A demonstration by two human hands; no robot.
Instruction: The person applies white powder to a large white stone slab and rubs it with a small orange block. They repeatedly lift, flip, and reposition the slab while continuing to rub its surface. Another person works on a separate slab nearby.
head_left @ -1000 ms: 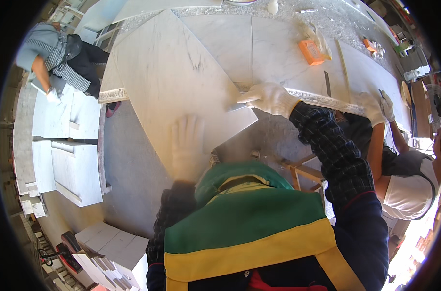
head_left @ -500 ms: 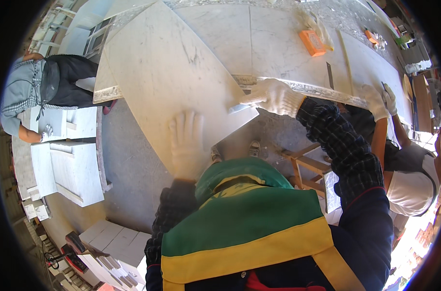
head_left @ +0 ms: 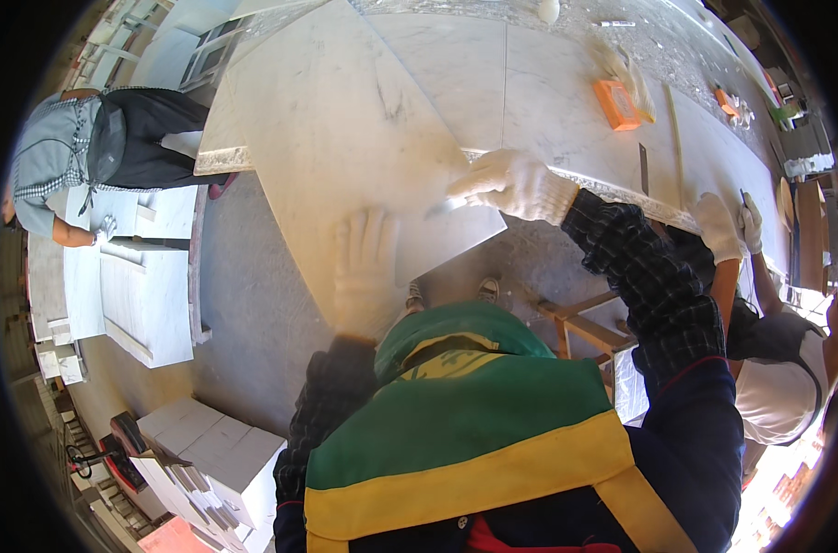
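Note:
A large white marble slab [head_left: 345,120] with faint grey veins lies at an angle over the workbench, its near corner jutting past the bench edge. My left hand [head_left: 365,263], in a white glove, lies flat on the slab's near part with fingers stretched out. At the slab's right edge, my gloved right hand [head_left: 516,184] is closed around a small flat tool [head_left: 443,207] like a scraper. Its pale blade is blurred against the stone, and my fingers cover the handle.
An orange box [head_left: 616,105] and a dark flat strip [head_left: 643,167] rest on the bench slabs [head_left: 557,129]. A co-worker [head_left: 788,359] works at right, another [head_left: 69,166] at left beside white panels [head_left: 147,304]. A wooden stool [head_left: 585,330] stands near my right; stacked white slabs [head_left: 207,442] are lower left.
The tool in my right hand has shifted slightly left and its blade now looks blurred. My left hand remains flat on the slab. The whole view has shifted a little.

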